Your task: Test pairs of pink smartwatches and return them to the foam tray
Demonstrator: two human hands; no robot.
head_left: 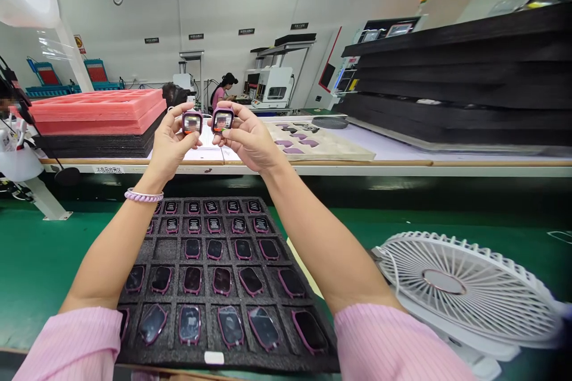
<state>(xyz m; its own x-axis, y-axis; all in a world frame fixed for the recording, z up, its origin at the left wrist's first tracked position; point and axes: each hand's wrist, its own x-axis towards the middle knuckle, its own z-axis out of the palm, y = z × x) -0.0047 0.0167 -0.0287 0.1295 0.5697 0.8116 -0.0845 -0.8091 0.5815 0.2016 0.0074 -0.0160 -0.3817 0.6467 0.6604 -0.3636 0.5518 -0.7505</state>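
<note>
My left hand [170, 143] is raised in front of me, fingers closed on a small purple-rimmed watch body [192, 122] with its screen lit. Beside it my right hand [250, 138] grips a second watch body [222, 120], also lit, almost touching the first. Below my forearms a black foam tray [167, 248] lies on the green bench, its pockets filled with several more dark-screened watch bodies; one pocket in the third row at the left is empty.
A white desk fan [465, 289] lies face up at the right. Beyond the bench runs a conveyor table with pink foam sheets [96, 110], black foam stacks [469, 80] and a beige fixture board [322, 143]. A person [222, 90] sits far back.
</note>
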